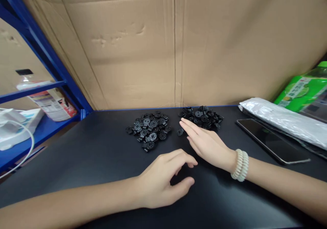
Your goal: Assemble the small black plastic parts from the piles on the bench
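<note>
Two heaps of small black plastic parts with round, perforated discs lie at the back of the black table (102,161). The left heap (150,128) sits beyond my left hand (170,178), which hovers or rests over the table with its fingers curved and a gap between thumb and fingertips; nothing shows in it. My right hand (204,142) is at the near edge of the right heap (204,115), fingers stretched out and held together, partly covering that heap. One loose black part (180,132) lies by its fingertips. Whether the fingers touch the parts I cannot tell.
Right of the hands lie a phone (270,140) and a silvery plastic package (286,120), with a green pack (301,89) behind. A cardboard wall (133,51) closes the back. At left, a blue shelf frame (43,48) holds a bottle (51,103) and a white power strip (22,126).
</note>
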`<state>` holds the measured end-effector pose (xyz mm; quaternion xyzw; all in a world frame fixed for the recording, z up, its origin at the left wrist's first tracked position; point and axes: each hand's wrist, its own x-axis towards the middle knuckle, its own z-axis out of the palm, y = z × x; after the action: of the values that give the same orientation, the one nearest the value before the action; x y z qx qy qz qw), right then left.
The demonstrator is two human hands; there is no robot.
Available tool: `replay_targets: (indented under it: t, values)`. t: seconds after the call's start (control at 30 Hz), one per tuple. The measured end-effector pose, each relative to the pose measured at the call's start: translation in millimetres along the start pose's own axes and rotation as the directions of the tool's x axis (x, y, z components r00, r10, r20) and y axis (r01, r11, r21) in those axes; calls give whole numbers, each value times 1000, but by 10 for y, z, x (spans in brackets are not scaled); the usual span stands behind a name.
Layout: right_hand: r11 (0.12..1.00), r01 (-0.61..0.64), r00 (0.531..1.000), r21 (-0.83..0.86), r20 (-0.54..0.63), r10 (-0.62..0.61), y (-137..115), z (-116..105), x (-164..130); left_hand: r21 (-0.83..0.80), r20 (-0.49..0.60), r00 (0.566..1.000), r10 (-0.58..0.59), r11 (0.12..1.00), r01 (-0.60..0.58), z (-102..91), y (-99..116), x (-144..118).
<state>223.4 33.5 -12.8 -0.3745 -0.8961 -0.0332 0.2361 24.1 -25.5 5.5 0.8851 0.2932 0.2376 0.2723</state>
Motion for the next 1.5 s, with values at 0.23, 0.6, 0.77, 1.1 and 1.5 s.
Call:
replay_targets:
  t: [0.23, 0.6, 0.77, 1.1, 1.5]
  values:
    - [989, 59, 998, 133, 10, -61, -10, -24, -39, -82, -81, 993, -90, 993, 84, -2, -3, 22]
    - [673, -120, 978, 730, -29, 205, -307, -114, -119, -674, -172, 887, -430, 708, 212, 37, -155, 72]
    - [665, -63, 993, 744, -21, 117, -343, -136, -139, -724, -170, 891, -422, 666, 177, 25, -183, 54]
    - [364, -303, 939, 880, 210, 273, -331, -69, -143, -765, -231, 857, -462, 630, 133, -7, -141, 50]
    - [407, -394, 919, 824, 356, 169, -389, -163, -137, -799, -184, 851, -492, 580, 162, -10, -138, 37]
